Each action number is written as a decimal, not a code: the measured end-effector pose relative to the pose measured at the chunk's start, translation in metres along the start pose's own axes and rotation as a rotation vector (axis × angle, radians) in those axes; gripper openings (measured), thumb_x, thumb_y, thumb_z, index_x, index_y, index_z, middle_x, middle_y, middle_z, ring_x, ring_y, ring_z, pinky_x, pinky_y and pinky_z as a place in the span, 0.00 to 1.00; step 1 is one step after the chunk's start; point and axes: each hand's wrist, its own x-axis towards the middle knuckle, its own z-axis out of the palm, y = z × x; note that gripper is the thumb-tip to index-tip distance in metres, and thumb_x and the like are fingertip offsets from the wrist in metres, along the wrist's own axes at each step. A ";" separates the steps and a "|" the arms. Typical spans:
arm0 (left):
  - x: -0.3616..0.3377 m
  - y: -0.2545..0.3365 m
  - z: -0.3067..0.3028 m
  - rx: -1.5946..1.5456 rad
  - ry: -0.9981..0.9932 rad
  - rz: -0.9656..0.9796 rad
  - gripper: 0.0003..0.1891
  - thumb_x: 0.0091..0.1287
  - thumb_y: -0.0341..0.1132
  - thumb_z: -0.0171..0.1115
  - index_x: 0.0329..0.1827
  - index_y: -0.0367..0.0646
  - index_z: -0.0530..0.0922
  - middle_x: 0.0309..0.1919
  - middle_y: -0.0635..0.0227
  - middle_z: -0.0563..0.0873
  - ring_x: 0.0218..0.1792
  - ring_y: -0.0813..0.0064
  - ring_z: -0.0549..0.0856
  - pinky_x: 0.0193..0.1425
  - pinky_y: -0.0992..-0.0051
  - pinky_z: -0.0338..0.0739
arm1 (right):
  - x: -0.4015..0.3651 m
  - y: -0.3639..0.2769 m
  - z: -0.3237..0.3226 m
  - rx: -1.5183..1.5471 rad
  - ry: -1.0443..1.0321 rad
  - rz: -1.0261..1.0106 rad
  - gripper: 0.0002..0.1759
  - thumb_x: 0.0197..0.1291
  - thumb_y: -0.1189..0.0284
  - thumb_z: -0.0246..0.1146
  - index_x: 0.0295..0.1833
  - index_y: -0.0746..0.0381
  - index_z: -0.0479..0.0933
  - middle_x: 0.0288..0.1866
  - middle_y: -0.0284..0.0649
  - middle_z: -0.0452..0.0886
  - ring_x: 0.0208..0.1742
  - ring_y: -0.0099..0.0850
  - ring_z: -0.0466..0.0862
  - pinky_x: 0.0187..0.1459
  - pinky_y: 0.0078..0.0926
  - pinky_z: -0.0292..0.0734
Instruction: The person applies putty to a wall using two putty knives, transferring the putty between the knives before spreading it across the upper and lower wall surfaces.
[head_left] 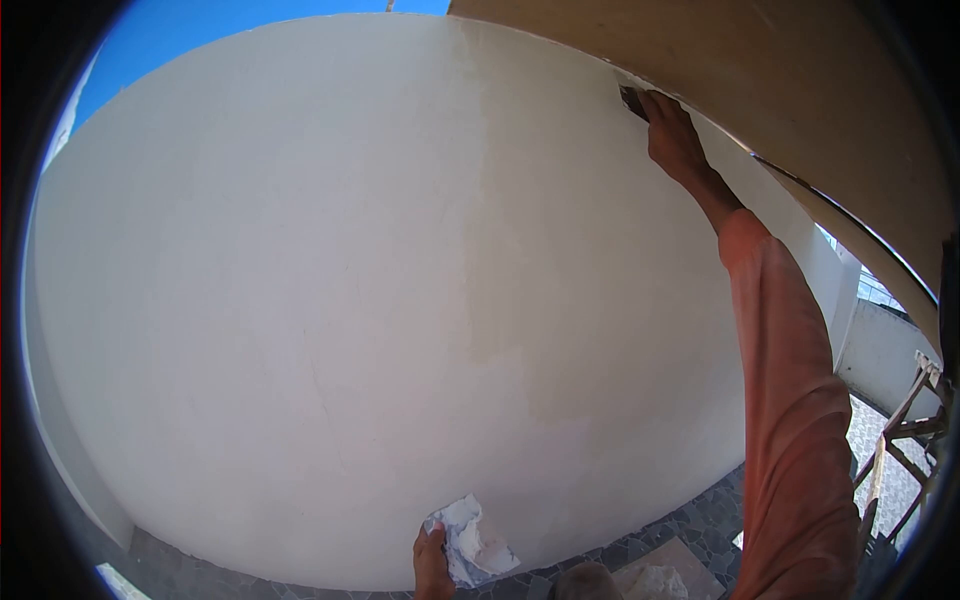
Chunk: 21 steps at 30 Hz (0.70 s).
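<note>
My right hand [676, 138] is raised to the top of a pale plastered wall [300, 250], just under the overhang. Its fingers are closed around a putty knife [633, 102], whose blade lies at the wall surface. Low in the view, my left hand [432, 566] grips a flat piece smeared with white putty [470, 540]; the putty hides most of its shape. A darker, damp-looking patch [530, 310] runs down the wall's middle and right side.
A brown overhang [800, 90] slopes across the upper right. Wooden trestle-like framing [905, 430] stands at the right edge. Dark stone paving [690, 520] runs along the wall's foot, with a flat light-brown board [705, 572] on it. Blue sky shows at upper left.
</note>
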 end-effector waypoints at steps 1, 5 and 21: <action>0.000 0.000 0.000 -0.003 0.002 -0.004 0.19 0.76 0.35 0.46 0.64 0.32 0.71 0.55 0.56 0.83 0.54 0.62 0.84 0.61 0.64 0.78 | 0.004 0.002 0.003 -0.018 0.053 -0.050 0.29 0.59 0.84 0.53 0.69 0.67 0.67 0.64 0.48 0.71 0.65 0.46 0.72 0.63 0.45 0.71; -0.003 0.006 0.007 0.008 0.018 -0.016 0.19 0.76 0.35 0.46 0.64 0.32 0.71 0.54 0.56 0.83 0.54 0.62 0.84 0.61 0.64 0.78 | 0.013 -0.002 0.016 0.016 -0.054 -0.008 0.32 0.58 0.86 0.53 0.71 0.67 0.65 0.65 0.49 0.70 0.65 0.46 0.72 0.65 0.44 0.69; 0.004 -0.005 -0.006 -0.016 0.002 -0.028 0.19 0.76 0.36 0.47 0.63 0.33 0.71 0.52 0.57 0.84 0.52 0.63 0.85 0.59 0.65 0.80 | -0.019 0.005 -0.018 0.073 -0.305 0.424 0.20 0.61 0.74 0.56 0.58 0.69 0.73 0.58 0.53 0.76 0.59 0.49 0.79 0.57 0.47 0.79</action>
